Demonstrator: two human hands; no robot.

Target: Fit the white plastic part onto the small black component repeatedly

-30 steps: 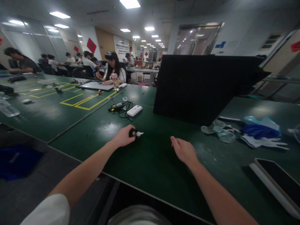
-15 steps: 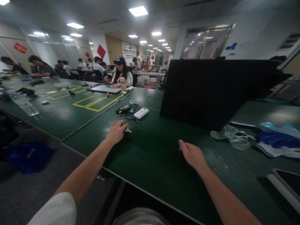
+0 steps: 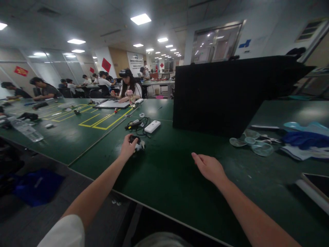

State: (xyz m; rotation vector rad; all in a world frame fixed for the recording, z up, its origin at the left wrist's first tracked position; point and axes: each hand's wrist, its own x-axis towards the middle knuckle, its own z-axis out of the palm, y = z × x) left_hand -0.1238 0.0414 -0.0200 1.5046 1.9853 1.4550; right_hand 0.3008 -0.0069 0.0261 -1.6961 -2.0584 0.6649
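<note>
Black, a small object is pinched by the left hand; the right hand curls, contents hidden.

Left arm extends from the lower left toward center; left grip sits left of center, thumb and fingers bent together. Right arm enters at lower right; right grip, right of center, has curled fingers.
</note>
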